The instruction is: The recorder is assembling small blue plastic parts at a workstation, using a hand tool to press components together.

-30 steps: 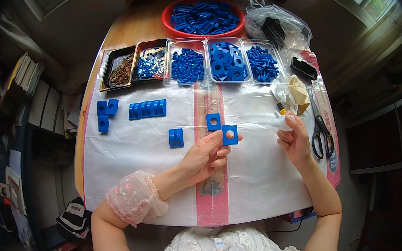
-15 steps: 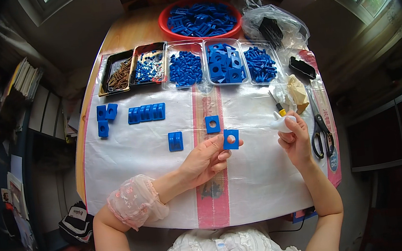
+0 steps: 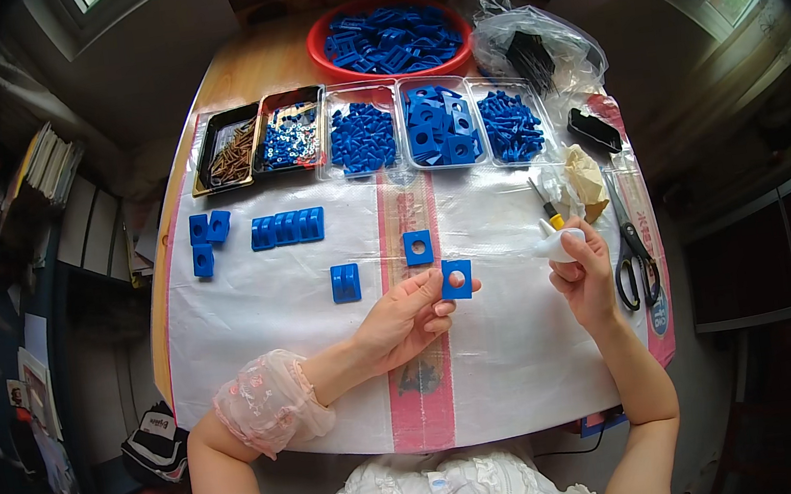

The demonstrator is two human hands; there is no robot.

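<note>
My left hand point(image 3: 411, 320) holds a small blue square plate with a centre hole point(image 3: 457, 279) between thumb and fingers, just above the white sheet point(image 3: 256, 313). My right hand point(image 3: 581, 273) is closed around a white tool point(image 3: 553, 243) with a pointed tip aimed left, a short way right of the plate. A second blue holed square point(image 3: 418, 247) lies flat on the sheet just above my left hand. A blue ribbed block point(image 3: 346, 283) lies to its left.
Along the far edge stand trays of brown screws point(image 3: 233, 154), blue washers point(image 3: 289, 140) and blue parts point(image 3: 440, 125), with a red bowl point(image 3: 390, 40) behind. A row of blue blocks point(image 3: 288, 228) lies left. Scissors point(image 3: 632, 257) and a screwdriver point(image 3: 546, 209) lie right.
My left hand has drawn the blue square plate a little toward me and away from the other square on the sheet. The right hand has barely moved.
</note>
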